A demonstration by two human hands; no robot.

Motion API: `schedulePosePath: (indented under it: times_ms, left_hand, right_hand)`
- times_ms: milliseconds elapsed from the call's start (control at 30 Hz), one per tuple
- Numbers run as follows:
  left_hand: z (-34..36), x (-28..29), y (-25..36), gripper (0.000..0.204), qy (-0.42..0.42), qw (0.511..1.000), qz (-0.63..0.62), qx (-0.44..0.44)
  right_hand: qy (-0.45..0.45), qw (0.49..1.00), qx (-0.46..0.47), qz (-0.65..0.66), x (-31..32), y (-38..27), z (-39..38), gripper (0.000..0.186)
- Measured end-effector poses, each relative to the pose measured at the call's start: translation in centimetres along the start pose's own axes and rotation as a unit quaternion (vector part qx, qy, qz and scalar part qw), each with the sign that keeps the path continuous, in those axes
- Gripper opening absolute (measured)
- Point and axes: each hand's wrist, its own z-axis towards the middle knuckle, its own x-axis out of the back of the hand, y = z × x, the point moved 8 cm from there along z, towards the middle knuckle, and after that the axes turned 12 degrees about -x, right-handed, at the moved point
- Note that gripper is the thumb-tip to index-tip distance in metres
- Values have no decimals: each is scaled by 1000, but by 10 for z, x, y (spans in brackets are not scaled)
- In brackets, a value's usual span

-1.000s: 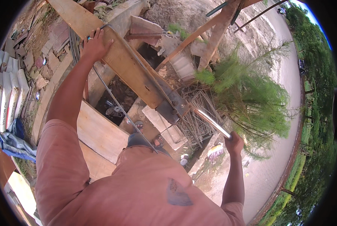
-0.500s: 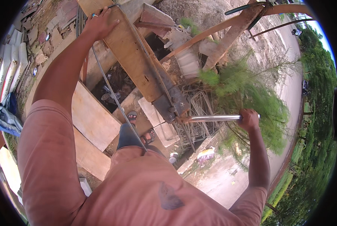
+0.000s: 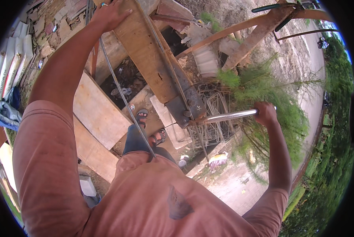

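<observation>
My left hand [image 3: 112, 17] lies flat on the far part of a long wooden plank [image 3: 141, 51], its fingers stretched out. A thin metal rod [image 3: 158, 42] runs along this plank to a dark metal plate [image 3: 181, 107] at the near end. From that plate a shiny metal pipe [image 3: 232, 115] sticks out to the right, joined to a rusty end piece. My right hand [image 3: 266, 113] is wrapped round the pipe's outer end. Another thin rod [image 3: 123, 94] slants from beside my left forearm to my waist; whether the two rods join is not visible.
Bent metal rods [image 3: 214, 106] lie in a heap beneath the pipe, beside a green feathery bush [image 3: 264, 93]. Flat boards [image 3: 100, 110] lie left of my sandalled feet [image 3: 158, 137]. White sacks [image 3: 17, 67] stand far left. Rusty beams [image 3: 240, 55] cross at the upper right.
My right hand has swung the pipe's outer end slightly away from me, so the pipe now slants upward to the right. My left hand stays on the plank. The whole view has shifted a little.
</observation>
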Motion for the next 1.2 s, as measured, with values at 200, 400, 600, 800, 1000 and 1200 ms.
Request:
schedulePosePath:
  times_ms: [200,400,600,800,1000,1200]
  left_hand:
    - [15,-30,-24,73,76,994,78,-19]
    - [11,-22,-21,73,56,997,54,-12]
    - [17,-26,-36,75,100,994,20,-27]
    - [26,-25,-26,84,93,992,64,-50]
    - [44,-47,-43,85,71,995,31,-69]
    - [29,-23,-16,85,48,998,10,-44]
  right_hand:
    - [8,1000,-25,-8,-4,0,0,7]
    - [64,995,-78,-9,-8,1,-10,7]
    - [121,986,-114,26,-2,-10,-23,9]
    - [114,967,-224,32,-10,-21,-84,10]
    - [43,899,-435,28,-35,-73,-196,16]
    - [44,816,-574,55,-37,-152,-271,17]
